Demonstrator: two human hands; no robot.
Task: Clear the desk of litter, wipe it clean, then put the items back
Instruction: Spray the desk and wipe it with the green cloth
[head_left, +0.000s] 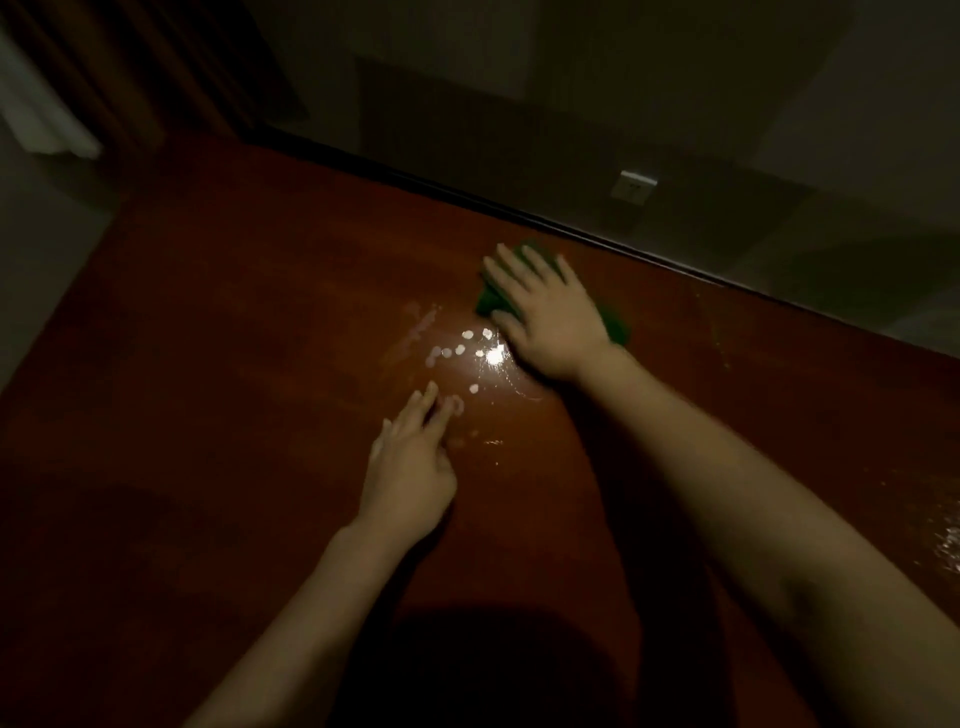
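Green cloth (491, 301) lies flat under our right hand (545, 312) near the far edge of the desk (208, 338), fingers spread, so we press evenly and sweep through the wet patch (467, 353) while our left hand (410, 467), relaxed and empty, steadies us.

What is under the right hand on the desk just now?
A green cloth lies under the right hand, pressed flat on the desk. Its edges show beside the fingers and by the wrist. The middle of the cloth and the desk beneath it are covered.
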